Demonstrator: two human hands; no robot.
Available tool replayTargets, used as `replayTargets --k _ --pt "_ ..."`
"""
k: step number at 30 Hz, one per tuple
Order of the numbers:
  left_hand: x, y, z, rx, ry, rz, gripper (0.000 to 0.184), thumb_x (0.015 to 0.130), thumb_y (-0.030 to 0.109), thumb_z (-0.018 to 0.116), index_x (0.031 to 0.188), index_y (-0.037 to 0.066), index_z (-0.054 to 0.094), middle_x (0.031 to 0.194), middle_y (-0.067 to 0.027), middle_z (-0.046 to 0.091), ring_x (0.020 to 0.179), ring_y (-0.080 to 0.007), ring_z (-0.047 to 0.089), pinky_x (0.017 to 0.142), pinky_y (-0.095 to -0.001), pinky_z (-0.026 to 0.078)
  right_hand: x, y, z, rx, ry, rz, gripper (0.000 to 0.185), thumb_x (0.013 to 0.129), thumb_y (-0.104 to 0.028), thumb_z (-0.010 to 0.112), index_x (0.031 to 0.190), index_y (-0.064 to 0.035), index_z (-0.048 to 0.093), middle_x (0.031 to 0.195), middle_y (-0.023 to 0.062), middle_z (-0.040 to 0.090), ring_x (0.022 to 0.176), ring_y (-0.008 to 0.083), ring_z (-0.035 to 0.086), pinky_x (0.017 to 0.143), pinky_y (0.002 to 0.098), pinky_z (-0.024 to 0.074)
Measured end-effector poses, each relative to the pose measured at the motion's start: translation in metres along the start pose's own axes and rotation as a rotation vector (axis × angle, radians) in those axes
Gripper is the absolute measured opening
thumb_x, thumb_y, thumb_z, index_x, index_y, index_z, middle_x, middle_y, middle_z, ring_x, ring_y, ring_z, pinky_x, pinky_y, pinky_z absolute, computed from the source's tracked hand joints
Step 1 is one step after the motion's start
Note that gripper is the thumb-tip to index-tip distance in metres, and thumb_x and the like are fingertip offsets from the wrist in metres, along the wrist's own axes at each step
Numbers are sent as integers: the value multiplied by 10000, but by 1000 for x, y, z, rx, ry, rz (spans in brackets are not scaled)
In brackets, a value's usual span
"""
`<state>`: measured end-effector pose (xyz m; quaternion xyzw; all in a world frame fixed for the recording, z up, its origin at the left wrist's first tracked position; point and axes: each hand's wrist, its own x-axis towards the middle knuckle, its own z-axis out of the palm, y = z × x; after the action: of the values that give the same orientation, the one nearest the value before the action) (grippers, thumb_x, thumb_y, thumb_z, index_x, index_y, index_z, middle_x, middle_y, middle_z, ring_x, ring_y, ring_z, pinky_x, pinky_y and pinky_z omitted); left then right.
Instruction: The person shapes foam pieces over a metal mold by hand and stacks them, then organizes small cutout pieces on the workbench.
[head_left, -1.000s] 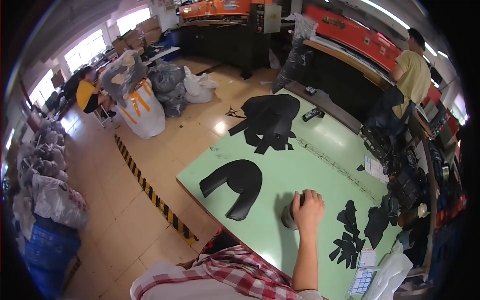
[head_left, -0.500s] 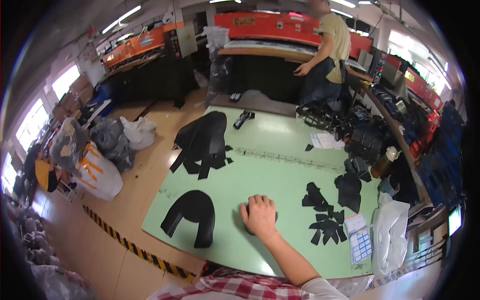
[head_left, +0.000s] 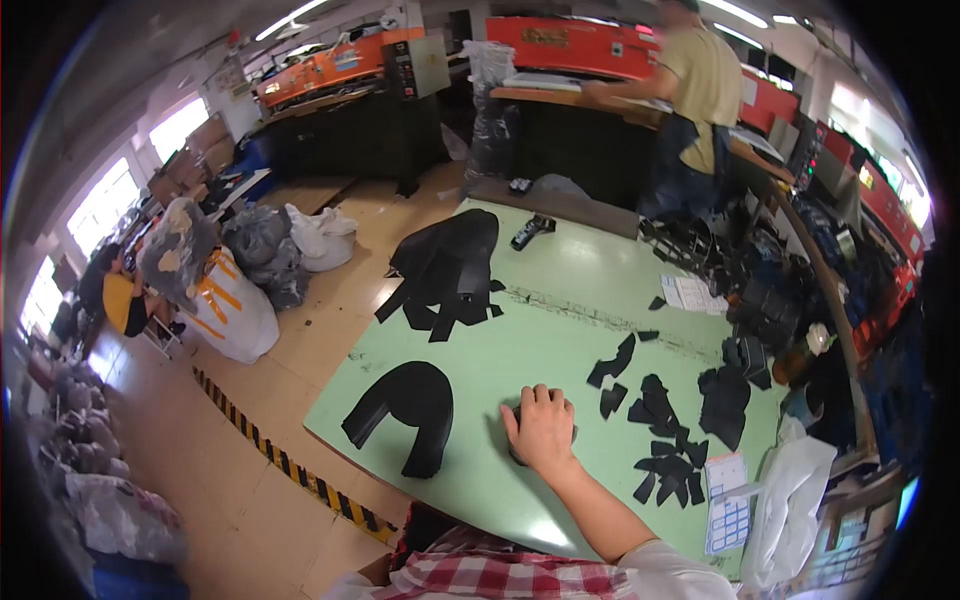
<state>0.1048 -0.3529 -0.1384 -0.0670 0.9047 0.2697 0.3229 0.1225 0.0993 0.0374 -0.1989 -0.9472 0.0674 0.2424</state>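
My right hand point(head_left: 543, 428) rests palm down near the front middle of the green table point(head_left: 530, 490), its fingers bent over something dark. Most of that dark thing is hidden under the palm, so its kind does not show. To the left of the hand lies a curved, horseshoe-shaped black piece point(head_left: 405, 395). Small cut black pieces point(head_left: 655, 400) are scattered to the right. Among them, a narrow curved piece point(head_left: 613, 362) and a short one point(head_left: 613, 400) lie closest to my hand. My left hand is out of view.
A stack of larger black pieces point(head_left: 445, 260) lies at the far left. A black tool point(head_left: 532, 231) is near the back edge. Printed sheets point(head_left: 726, 500) and a white plastic bag point(head_left: 795, 500) are at right. A co-worker point(head_left: 700, 100) stands behind the table at a red machine point(head_left: 570, 47).
The view has swung left. Several small black pieces now lie right of my hand where bare table showed before. The co-worker's arm has moved up to the machine's bench. My right hand stays over the dark thing.
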Motion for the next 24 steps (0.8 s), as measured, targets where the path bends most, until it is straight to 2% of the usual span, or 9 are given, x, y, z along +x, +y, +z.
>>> replayTargets --k 7,8,11,21,22,24 --pt "36 36 -22 68 -81 108 295 917 234 620 1099 2 631 1097 -133 655 995 -265 629 899 -413 491 -1 0 3 -14 58 58 354 830 -370 673 855 -18 642 877 129 617 865 332 599 753 474 487" --pt "43 43 -25 72 -99 124 295 919 235 620 1100 2 631 1098 -131 656 994 -263 630 899 -410 492 -1 -2 1 -24 52 68 357 838 -360 676 866 -9 622 873 128 601 884 318 600 765 434 499" --pt "68 67 -37 119 -167 202 296 922 237 617 1104 3 632 1100 -127 658 992 -256 633 898 -403 495 0 -5 -5 -2 18 97 376 864 -389 658 863 -14 628 881 121 607 891 315 604 772 422 497" --pt "107 102 -58 258 -394 454 298 935 242 608 1117 8 634 1107 -114 664 983 -234 643 894 -379 505 -2 -10 2 9 83 171 390 903 -406 615 849 -20 625 887 127 626 870 313 606 772 419 491" --pt "106 102 -59 265 -416 471 298 936 243 607 1118 8 635 1107 -113 664 982 -231 644 893 -376 506 -2 -8 8 -24 185 126 412 896 -422 616 775 -29 625 787 113 614 781 286 603 739 397 493" --pt "101 102 -60 279 -449 496 298 939 244 606 1121 9 635 1108 -110 666 980 -227 646 892 -371 508 -2 -7 11 -34 191 126 403 897 -414 616 773 -31 625 781 111 616 780 286 603 735 397 492"
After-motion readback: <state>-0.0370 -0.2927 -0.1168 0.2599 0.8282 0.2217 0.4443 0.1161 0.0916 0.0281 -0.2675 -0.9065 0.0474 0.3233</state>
